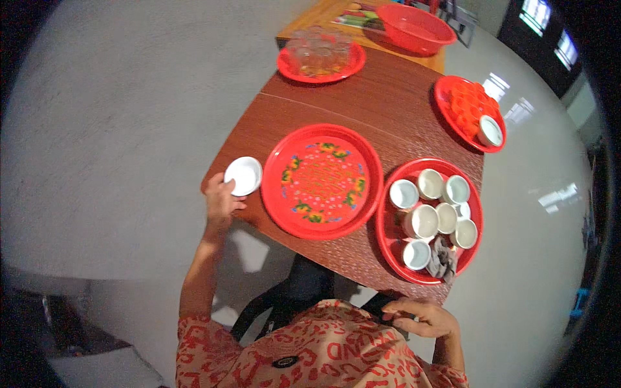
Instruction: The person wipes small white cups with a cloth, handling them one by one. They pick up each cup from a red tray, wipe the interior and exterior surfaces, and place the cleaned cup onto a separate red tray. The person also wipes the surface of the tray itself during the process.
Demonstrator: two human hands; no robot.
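My left hand (221,199) has its fingers closed on the rim of a small white cup (244,176) at the table's left edge. A round red tray (275,216) with a flower pattern lies just right of that cup, with nothing on it. My right hand (424,318) hangs in front of my body by the near table edge, its fingers loosely apart and holding nothing I can see. Nearest to it is a second red tray (475,252), bearing several white cups (425,221) and a crumpled grey cloth (442,260).
Glasses (320,55) crowd a red tray (310,78) at the back left. At the far right, another red tray (446,113) holds bright orange-red pieces (472,103) and a white cup (490,131). A red basin (417,32) stands at the back of the brown table (388,94).
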